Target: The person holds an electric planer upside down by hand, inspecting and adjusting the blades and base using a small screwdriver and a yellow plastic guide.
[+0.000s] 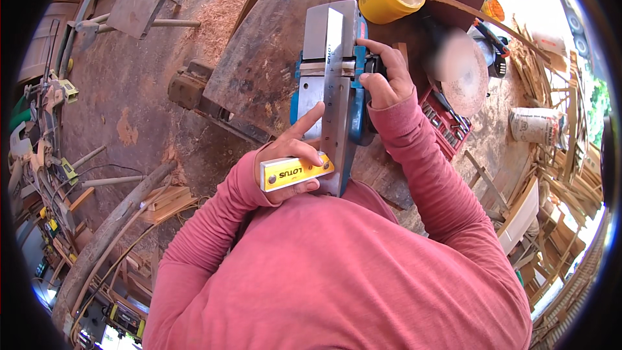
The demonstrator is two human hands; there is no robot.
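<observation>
A blue electric hand planer [317, 35] lies sole up on the wooden bench in front of me. Along its metal sole, across the cutter opening, rests the steel blade of a try square [332, 107]. My left hand [288, 144] grips the square's yellow stock at the near end, with the index finger stretched out toward the blade. At the planer's right side, my right hand [391, 76] has its fingers bent around a dark knob near the cutter opening. Part of that knob is hidden by the fingers.
A yellow tub [378, 1] stands beyond the planer, a wooden stick across its top. To the right are a round disc [465, 71] and a red case of sockets [447, 128]. A vise [189, 84] juts from the bench's left edge. Wood offcuts lie at both sides.
</observation>
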